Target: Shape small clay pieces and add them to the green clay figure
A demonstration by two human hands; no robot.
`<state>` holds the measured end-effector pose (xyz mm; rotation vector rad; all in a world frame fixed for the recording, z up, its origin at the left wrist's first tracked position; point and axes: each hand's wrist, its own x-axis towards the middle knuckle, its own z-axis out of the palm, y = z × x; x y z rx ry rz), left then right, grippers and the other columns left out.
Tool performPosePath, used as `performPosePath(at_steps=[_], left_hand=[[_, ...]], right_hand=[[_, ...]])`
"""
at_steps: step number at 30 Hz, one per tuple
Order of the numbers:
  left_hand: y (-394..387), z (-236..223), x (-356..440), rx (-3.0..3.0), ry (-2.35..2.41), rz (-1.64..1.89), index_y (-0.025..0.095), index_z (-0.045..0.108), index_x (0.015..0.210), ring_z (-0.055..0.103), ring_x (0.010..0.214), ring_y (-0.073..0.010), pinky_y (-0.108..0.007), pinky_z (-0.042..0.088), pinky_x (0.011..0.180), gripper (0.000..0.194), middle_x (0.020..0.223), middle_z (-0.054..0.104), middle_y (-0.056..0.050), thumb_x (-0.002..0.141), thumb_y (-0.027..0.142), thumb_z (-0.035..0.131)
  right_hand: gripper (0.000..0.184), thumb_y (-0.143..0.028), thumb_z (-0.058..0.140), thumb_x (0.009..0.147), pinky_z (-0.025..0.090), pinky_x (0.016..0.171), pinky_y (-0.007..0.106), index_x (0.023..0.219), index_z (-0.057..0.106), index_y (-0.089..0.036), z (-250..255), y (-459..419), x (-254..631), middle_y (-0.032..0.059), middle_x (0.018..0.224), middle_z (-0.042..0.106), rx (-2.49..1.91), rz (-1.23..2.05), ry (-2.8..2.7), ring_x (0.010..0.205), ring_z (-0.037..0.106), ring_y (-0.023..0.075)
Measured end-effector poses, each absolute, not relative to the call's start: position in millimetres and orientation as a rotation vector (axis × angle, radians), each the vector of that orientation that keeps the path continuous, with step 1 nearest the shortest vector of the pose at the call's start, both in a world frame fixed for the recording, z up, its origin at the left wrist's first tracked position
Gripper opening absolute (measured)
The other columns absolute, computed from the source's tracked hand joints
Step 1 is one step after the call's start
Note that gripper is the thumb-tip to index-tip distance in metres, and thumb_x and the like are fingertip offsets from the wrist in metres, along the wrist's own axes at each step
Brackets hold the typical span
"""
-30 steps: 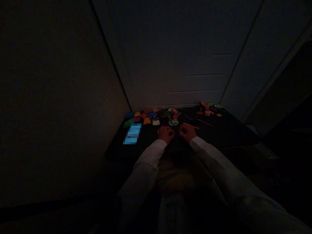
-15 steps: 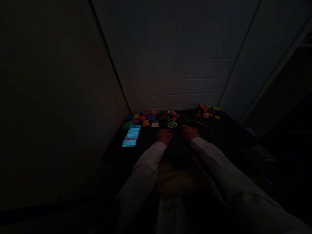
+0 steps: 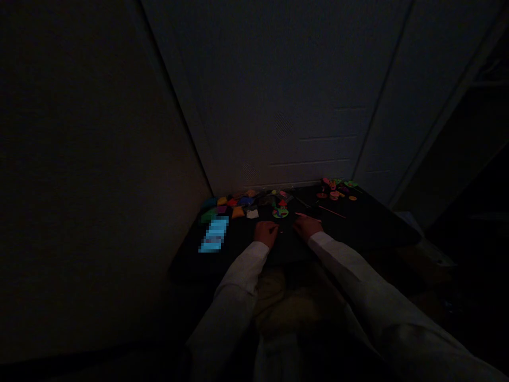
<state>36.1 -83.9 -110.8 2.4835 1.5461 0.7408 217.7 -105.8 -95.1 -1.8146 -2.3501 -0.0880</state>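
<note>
The light is very dim, so finger detail is poor. My left hand (image 3: 265, 233) rests low over the dark table, its fingers curled together; whatever they may hold is too small to make out. A tiny pale bit (image 3: 281, 232) lies just right of those fingertips. My right hand (image 3: 307, 228) is also closed, fingertips down near the tabletop, with its contents hidden. Along its far side runs a thin pink stick-like tool (image 3: 302, 215); I cannot tell whether the hand grips it. Beyond the gap between both hands sits a round green piece (image 3: 280, 213) with red and blue parts.
Several coloured packets (image 3: 237, 212) line the table's back left. A glowing, blurred-out screen (image 3: 214, 234) lies left of my left hand. Another pink stick (image 3: 332, 211) and several small colourful figures (image 3: 334, 195) are at the right. A pale wall (image 3: 310, 148) stands behind the dark table (image 3: 369, 228).
The view has tilted up slightly, so the table sits lower in the picture. My left fingers have drawn in, and the tiny pale bit now shows beside them. My right hand stays nearly in place.
</note>
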Motion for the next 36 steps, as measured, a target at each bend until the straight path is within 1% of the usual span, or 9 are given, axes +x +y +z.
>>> performPosePath(at_steps=[12, 14, 18, 21, 23, 24, 29, 32, 36], left_hand=[[-101, -102, 38, 2.537, 1.553, 0.737, 0.017, 0.046, 0.11, 0.046, 0.103, -0.0202, -0.044, 0.038, 0.087, 0.033, 0.115, 0.047, -0.009, 0.081, 0.034, 0.043], [-112, -100, 33, 2.588, 1.512, 0.678, 0.019, 0.04, 0.117, 0.04, 0.111, -0.0225, -0.046, 0.031, 0.092, 0.044, 0.123, 0.042, -0.009, 0.08, 0.04, 0.043], [-134, -103, -2, 2.616, 1.533, 0.466, 0.017, 0.017, 0.131, 0.025, 0.123, -0.0261, -0.045, 0.02, 0.1, 0.092, 0.136, 0.026, -0.012, 0.059, 0.063, 0.051], [-148, -108, -36, 2.618, 1.572, 0.272, 0.02, 0.016, 0.132, 0.022, 0.124, -0.0308, -0.05, 0.016, 0.099, 0.108, 0.137, 0.022, -0.012, 0.044, 0.063, 0.06], [-155, -112, -50, 2.637, 1.613, 0.195, 0.02, 0.018, 0.132, 0.018, 0.125, -0.032, -0.052, 0.01, 0.1, 0.106, 0.138, 0.018, -0.011, 0.043, 0.056, 0.064], [-157, -114, -54, 2.652, 1.634, 0.171, 0.02, 0.019, 0.132, 0.016, 0.126, -0.0313, -0.052, 0.009, 0.1, 0.099, 0.138, 0.018, -0.011, 0.048, 0.051, 0.063], [-161, -127, -50, 2.74, 1.732, 0.126, 0.016, 0.028, 0.129, 0.02, 0.125, -0.0294, -0.049, 0.01, 0.101, 0.06, 0.136, 0.027, -0.011, 0.072, 0.022, 0.043], [-161, -130, -49, 2.808, 1.72, 0.107, 0.015, 0.03, 0.128, 0.022, 0.124, -0.0294, -0.05, 0.012, 0.1, 0.054, 0.134, 0.03, -0.012, 0.074, 0.015, 0.036], [-162, -129, -52, 2.874, 1.698, 0.082, 0.017, 0.031, 0.127, 0.025, 0.123, -0.0292, -0.05, 0.016, 0.099, 0.054, 0.133, 0.033, -0.012, 0.074, 0.015, 0.039]], right_hand=[[0.027, -0.032, 0.042, 0.083, 0.042, 0.08, 0.036, 0.102, 0.05, -0.015, -98, -106, 215, 0.0066, 0.105, 0.05, -1.811, -0.041, -2.271, 0.093, 0.049, 0.0147], [0.027, -0.032, 0.042, 0.083, 0.042, 0.08, 0.036, 0.102, 0.05, -0.015, -98, -106, 214, 0.0065, 0.105, 0.05, -1.803, -0.048, -2.269, 0.093, 0.049, 0.0146], [0.026, -0.032, 0.042, 0.083, 0.043, 0.08, 0.036, 0.101, 0.05, -0.015, -100, -106, 214, 0.0064, 0.104, 0.05, -1.782, -0.052, -2.273, 0.092, 0.05, 0.0145], [0.026, -0.032, 0.042, 0.083, 0.042, 0.081, 0.036, 0.101, 0.05, -0.015, -100, -107, 215, 0.0065, 0.105, 0.05, -1.773, -0.043, -2.272, 0.093, 0.049, 0.0144], [0.026, -0.032, 0.042, 0.083, 0.042, 0.081, 0.036, 0.101, 0.05, -0.015, -100, -107, 215, 0.0066, 0.105, 0.05, -1.771, -0.031, -2.272, 0.094, 0.049, 0.0146], [0.026, -0.032, 0.042, 0.083, 0.042, 0.082, 0.036, 0.101, 0.05, -0.015, -100, -107, 215, 0.0066, 0.105, 0.05, -1.773, -0.022, -2.273, 0.094, 0.049, 0.0147], [0.026, -0.032, 0.042, 0.083, 0.042, 0.082, 0.036, 0.101, 0.05, -0.015, -99, -105, 214, 0.0066, 0.105, 0.05, -1.794, 0.011, -2.272, 0.094, 0.049, 0.0149], [0.027, -0.032, 0.043, 0.083, 0.042, 0.081, 0.037, 0.101, 0.05, -0.014, -100, -105, 214, 0.0066, 0.105, 0.05, -1.793, 0.015, -2.271, 0.094, 0.049, 0.0152], [0.027, -0.032, 0.043, 0.083, 0.041, 0.082, 0.037, 0.101, 0.05, -0.014, -100, -105, 214, 0.0066, 0.105, 0.05, -1.789, 0.012, -2.269, 0.094, 0.049, 0.0151]])
